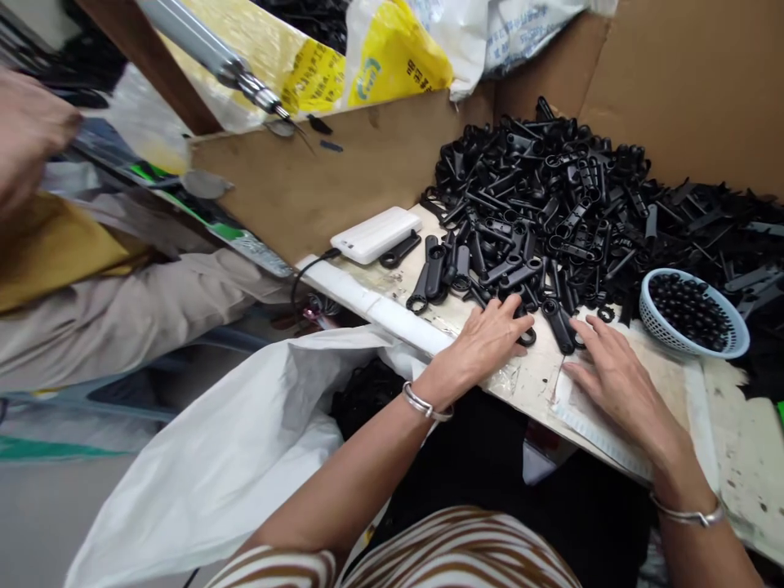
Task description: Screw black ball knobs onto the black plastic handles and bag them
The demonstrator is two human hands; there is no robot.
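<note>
My left hand (490, 336) is over the front of the worktable, fingers stretched forward and a little apart. Its fingertips rest on a black plastic lever-like part with a ring-shaped end (527, 336), partly hidden beneath them. To the right, my right hand (616, 371) has its thumb and fingers spread, with the fingertips close to another black plastic part (557, 325) lying on the table. Whether they touch it I cannot tell. Behind both hands rises a large heap of similar black plastic parts (551, 196).
A light blue basket (652, 314) of small black pieces stands at right. A white power bank (376, 234) with a cable lies left. An electric screwdriver (245, 82) hangs upper left. A white sack (233, 433) gapes below the table edge. Another person's arm (30, 139) is at far left.
</note>
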